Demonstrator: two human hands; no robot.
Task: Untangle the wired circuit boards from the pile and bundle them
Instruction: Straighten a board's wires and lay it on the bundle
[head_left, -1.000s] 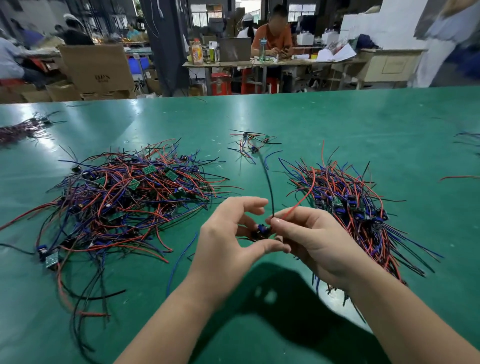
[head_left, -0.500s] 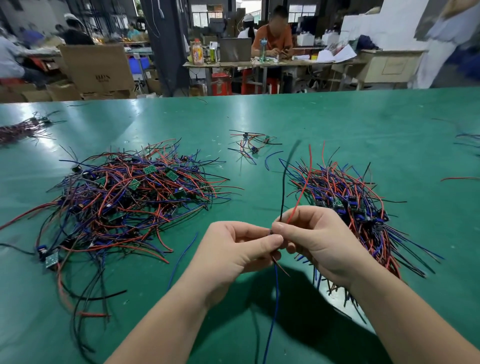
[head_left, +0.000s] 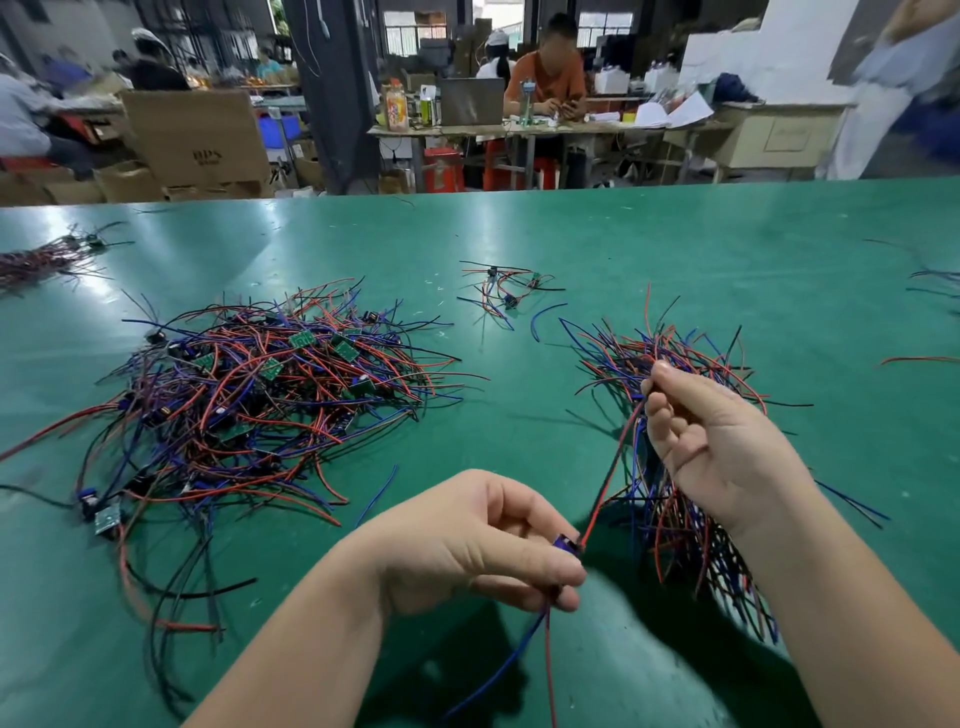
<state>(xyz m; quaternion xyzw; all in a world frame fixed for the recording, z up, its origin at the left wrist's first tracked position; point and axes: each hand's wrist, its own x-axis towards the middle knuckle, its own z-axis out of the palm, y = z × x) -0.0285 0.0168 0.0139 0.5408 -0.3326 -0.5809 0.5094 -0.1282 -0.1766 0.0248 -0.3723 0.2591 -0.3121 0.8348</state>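
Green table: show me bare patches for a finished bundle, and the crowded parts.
Bare: the far band of the table behind all piles; the strip between the tangled pile and the sorted pile, nearer than the small cluster. Crowded: both piles, and the near middle where the left hand and right hand hold a wired board.

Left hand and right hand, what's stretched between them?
A red wire runs from the board pinched in the left hand up to the right hand, over bare table; head view.
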